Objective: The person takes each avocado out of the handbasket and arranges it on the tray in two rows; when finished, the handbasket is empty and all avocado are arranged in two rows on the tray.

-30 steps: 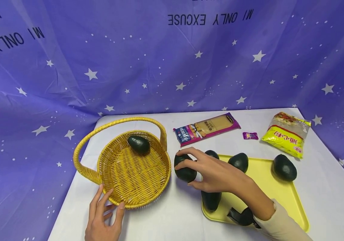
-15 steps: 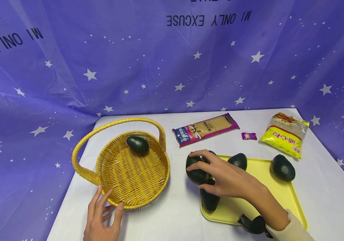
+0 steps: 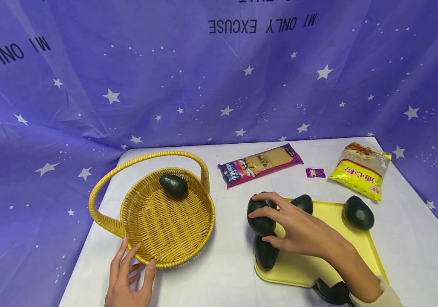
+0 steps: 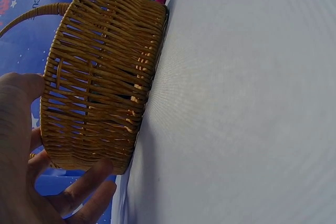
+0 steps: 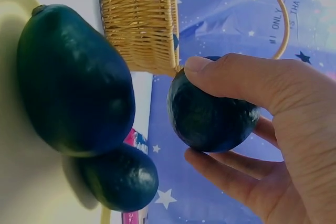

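Observation:
My right hand (image 3: 295, 226) holds a dark green avocado (image 3: 259, 215) between thumb and fingers, over the left edge of a yellow tray (image 3: 299, 277). Just below it, on the tray, lies another avocado (image 3: 266, 251), large in the right wrist view. Others on the tray are an avocado (image 3: 303, 204) partly behind my hand and an avocado (image 3: 358, 213) at the right edge. With fingers spread, my left hand (image 3: 128, 277) touches the near rim of a yellow wicker basket (image 3: 165, 262); some fingertips rest against its outer wall. Inside the basket lies one avocado (image 3: 174, 186).
Behind the tray are a purple flat noodle packet (image 3: 261, 165), a small purple wrapped sweet (image 3: 315, 172) and a yellow-and-clear food bag (image 3: 361, 170). The basket's tall handle (image 3: 150, 154) arches over its far side. A purple starry cloth (image 3: 203, 85) hangs behind the white table.
My right hand has moved right with the avocado, from the gap beside the basket to the tray's left edge. The left hand has stayed at the basket rim.

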{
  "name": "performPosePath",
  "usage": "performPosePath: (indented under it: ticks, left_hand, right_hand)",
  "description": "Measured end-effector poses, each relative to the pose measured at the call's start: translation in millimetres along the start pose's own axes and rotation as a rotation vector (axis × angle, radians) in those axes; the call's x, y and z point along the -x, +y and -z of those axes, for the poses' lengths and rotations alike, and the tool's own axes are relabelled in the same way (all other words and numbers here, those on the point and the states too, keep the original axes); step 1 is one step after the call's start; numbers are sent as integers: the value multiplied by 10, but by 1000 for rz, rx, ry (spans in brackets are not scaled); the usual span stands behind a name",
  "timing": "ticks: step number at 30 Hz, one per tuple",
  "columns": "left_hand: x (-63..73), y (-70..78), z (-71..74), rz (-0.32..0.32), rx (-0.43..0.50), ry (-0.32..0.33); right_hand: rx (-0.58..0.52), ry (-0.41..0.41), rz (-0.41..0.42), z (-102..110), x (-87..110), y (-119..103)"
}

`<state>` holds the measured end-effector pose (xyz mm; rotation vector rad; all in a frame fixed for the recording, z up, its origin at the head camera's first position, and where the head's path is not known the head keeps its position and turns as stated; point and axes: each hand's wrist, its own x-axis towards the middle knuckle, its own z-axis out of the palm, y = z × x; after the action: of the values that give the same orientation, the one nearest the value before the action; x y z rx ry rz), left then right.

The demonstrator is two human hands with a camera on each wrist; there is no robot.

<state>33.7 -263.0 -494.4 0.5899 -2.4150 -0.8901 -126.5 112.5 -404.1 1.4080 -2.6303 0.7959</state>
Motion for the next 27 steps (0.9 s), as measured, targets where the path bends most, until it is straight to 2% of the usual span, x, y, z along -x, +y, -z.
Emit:
performPosePath:
  ticks: [11,20,27]
  left_hand:
    - [1,-6,-33,14,28,22]
    - [-4,-13,-35,6,26,19]
    - [3,-18,-49,0,35,39]
  right_hand:
    - [56,32,-11,10,157,49]
    - [32,43,-48,4,307,59]
    - [49,49,-71,2,402,65]
